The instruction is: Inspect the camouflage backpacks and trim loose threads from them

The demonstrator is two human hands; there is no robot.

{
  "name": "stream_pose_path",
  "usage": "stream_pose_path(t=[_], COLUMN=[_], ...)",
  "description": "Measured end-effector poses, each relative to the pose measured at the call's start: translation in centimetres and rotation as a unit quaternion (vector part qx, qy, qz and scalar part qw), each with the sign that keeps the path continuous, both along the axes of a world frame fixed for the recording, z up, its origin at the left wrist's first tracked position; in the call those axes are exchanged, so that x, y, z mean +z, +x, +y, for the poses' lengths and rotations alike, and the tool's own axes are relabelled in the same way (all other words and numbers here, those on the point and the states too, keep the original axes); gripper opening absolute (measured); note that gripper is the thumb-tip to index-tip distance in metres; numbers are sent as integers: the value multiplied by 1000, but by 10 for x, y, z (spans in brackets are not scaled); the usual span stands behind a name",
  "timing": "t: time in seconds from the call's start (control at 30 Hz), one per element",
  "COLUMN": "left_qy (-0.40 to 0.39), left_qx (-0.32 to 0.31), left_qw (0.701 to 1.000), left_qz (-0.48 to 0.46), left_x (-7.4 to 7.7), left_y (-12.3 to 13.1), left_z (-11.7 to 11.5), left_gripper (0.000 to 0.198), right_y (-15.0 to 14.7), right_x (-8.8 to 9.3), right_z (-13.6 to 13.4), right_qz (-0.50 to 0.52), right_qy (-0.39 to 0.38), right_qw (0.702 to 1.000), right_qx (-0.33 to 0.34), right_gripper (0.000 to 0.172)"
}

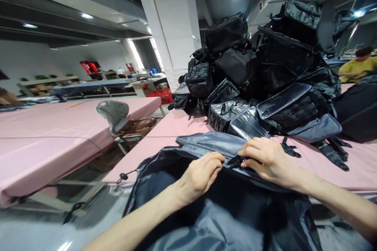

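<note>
A large dark bag (235, 211) with a grey lining lies wide in front of me, its mouth open and its grey flap (209, 141) spread over the pink table edge. My left hand (204, 172) pinches the bag's rim near the middle, fingers pressed together. Just to the right, my right hand (263, 159) is closed around a small black piece (235, 161) at the same rim, which looks like a strap or buckle. The fingertips of both hands are close together. What lies under them is partly hidden.
Black and camouflage bags (238, 66) are piled high behind, some with silver linings. A black cord with a toggle (123, 177) hangs at the left. A second pink table (59, 137), a grey chair (113, 113) and a red crate (160, 95) stand leftward. A person in yellow (357, 66) sits far right.
</note>
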State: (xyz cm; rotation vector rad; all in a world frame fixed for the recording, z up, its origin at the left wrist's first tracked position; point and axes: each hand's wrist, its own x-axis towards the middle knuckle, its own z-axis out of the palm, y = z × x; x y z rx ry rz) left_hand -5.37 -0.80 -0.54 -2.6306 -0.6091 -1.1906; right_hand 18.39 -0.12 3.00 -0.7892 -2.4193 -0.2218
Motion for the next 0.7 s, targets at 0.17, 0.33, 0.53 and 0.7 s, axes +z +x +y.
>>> stream_pose_path(t=[0.17, 0.33, 0.53, 0.7], left_qy=[-33, -70, -212, -247], left_qx=[-6, -14, -25, -20], left_qw=[999, 996, 974, 964], left_qz=[-31, -60, -72, -93], left_x=[0, 3, 26, 32], left_y=[0, 2, -2, -8], left_z=[-1, -2, -4, 3], left_gripper=[14, 12, 16, 16], right_y=[-12, -16, -17, -15], right_x=[0, -2, -2, -3], right_z=[2, 2, 0, 2], right_qz=[-20, -27, -29, -18], right_qy=[29, 72, 92, 56], right_qw=[999, 997, 995, 998], right_qx=[-4, -12, -20, -14], right_gripper=[10, 16, 14, 8])
